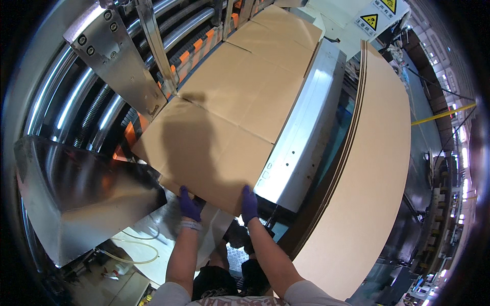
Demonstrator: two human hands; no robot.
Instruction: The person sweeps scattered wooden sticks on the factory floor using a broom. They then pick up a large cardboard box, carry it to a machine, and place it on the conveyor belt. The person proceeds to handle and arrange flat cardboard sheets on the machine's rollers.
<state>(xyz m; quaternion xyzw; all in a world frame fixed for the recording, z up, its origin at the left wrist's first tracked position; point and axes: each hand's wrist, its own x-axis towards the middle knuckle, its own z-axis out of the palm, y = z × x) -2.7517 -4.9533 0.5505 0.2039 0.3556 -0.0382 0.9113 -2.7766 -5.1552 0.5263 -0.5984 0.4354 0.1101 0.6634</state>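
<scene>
A brown cardboard sheet (229, 153) with crease lines and slots lies flat in front of me on the machine, running away to the far end. My left hand (191, 206), in a purple glove, grips its near edge, the fingers partly hidden under the board. At the near right corner my right hand (249, 205), gloved alike, holds the edge with thumb or fingertip upward. Whether it is one sheet or a stack under the top one, I cannot tell. A shadow falls across the board.
Metal rollers (69, 109) and a steel bracket (120, 64) border the sheet's left side. A bent metal guard (87, 204) stands at the near left. Along the right runs a silvery metal beam (301, 127), then a stack of large cardboard sheets (367, 178) on edge. Warning signs mark the far housing (342, 23).
</scene>
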